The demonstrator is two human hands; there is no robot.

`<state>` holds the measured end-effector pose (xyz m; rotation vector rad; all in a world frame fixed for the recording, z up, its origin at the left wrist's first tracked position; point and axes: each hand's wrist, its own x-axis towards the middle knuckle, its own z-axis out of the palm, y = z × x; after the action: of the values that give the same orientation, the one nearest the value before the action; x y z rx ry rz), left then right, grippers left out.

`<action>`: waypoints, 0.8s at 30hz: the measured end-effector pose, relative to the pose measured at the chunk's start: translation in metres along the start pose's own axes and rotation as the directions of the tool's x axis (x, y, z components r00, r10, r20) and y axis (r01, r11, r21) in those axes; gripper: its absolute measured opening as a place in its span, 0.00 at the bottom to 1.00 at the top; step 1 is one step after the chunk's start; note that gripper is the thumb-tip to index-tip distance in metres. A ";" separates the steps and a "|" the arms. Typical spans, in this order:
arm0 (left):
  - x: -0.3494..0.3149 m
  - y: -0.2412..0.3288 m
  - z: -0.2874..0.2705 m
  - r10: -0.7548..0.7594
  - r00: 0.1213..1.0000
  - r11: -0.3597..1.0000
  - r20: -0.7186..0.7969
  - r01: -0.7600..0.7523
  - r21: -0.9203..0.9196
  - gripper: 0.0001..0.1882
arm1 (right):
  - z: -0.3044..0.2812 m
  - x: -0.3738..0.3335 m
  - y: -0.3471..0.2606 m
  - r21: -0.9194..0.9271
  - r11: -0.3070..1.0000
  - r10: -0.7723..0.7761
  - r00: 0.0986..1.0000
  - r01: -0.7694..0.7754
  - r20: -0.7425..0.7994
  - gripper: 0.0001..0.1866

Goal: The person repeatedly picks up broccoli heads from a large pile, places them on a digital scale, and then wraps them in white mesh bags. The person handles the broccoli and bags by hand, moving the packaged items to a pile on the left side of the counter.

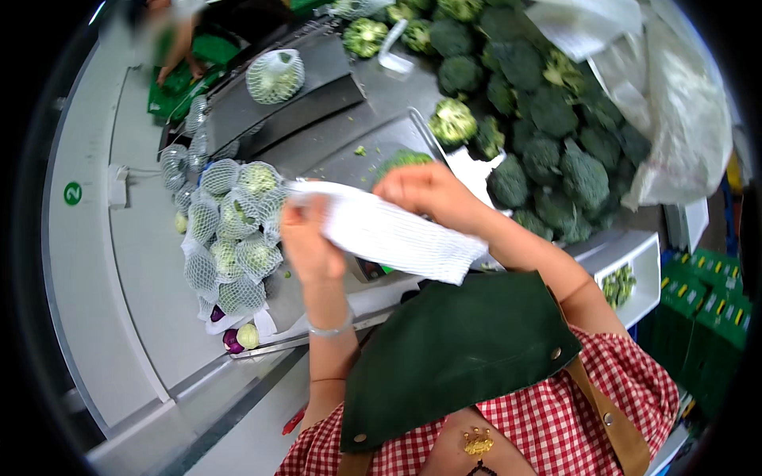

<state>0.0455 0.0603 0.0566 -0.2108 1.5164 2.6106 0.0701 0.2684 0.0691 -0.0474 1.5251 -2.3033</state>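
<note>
A flat, ribbed white foam net sleeve (401, 236) lies slantwise across the middle, slightly blurred. Its left end is gripped by my left hand (308, 238), closed around it. My right hand (432, 194) is curled at the sleeve's upper edge, fingers drawn together and blurred; what they pinch is hidden. Behind the hands, a broccoli head (403, 161) sits on the metal tray (357, 170). Several broccoli heads in white foam nets (238, 230) are piled to the left of my left hand.
Loose broccoli (548, 135) is heaped at the far right beside a clear plastic bag (675, 103). One netted head (275, 77) rests on a metal ledge (286, 111). A white bin (647, 278) and green crates (702, 317) stand right. Another person's arm (181, 44) shows far left.
</note>
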 end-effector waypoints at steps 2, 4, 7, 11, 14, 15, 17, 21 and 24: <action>0.003 0.000 -0.014 0.017 0.999 0.976 0.052 -0.006 -0.218 0.15 | 0.005 0.008 0.006 0.151 0.982 -0.100 0.990 0.114 -0.096 0.19; -0.015 -0.010 0.021 0.011 0.999 0.992 -0.039 -0.006 0.125 0.18 | 0.027 0.012 0.022 0.177 0.943 -0.260 0.956 0.281 -0.134 0.24; -0.012 -0.048 -0.012 0.170 0.983 0.937 -0.067 -0.141 0.321 0.19 | 0.050 0.014 0.061 0.306 0.928 -0.185 0.976 0.212 -0.116 0.27; -0.029 -0.047 -0.029 -0.070 0.996 0.983 -0.057 0.078 0.165 0.20 | 0.015 -0.006 0.084 -0.024 0.995 0.096 0.993 -0.095 0.066 0.20; -0.029 -0.054 -0.054 -0.452 0.879 0.796 0.153 0.475 -0.374 0.23 | -0.009 -0.023 0.074 0.470 0.880 0.042 0.997 -0.066 0.061 0.14; -0.029 -0.063 -0.048 -0.466 0.814 0.777 0.348 0.564 -0.279 0.23 | -0.028 -0.013 0.084 0.653 0.757 -0.111 0.988 0.011 0.112 0.13; -0.043 -0.053 -0.045 -0.586 0.685 0.741 0.433 0.669 -0.054 0.22 | -0.041 -0.011 0.061 0.737 0.673 0.003 0.996 -0.065 0.085 0.11; 0.002 -0.054 -0.065 -0.318 0.860 0.826 0.399 0.458 -0.328 0.24 | -0.044 -0.014 0.064 0.423 0.871 0.215 0.968 -0.250 0.131 0.14; 0.029 -0.032 -0.031 -0.229 0.848 0.822 0.478 0.431 -0.372 0.23 | -0.033 -0.007 0.091 0.153 0.974 0.182 0.980 -0.169 -0.077 0.20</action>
<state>0.0239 0.0499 0.0092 0.0389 0.6238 2.4644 0.0956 0.2690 -0.0243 0.2250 1.3394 -2.2932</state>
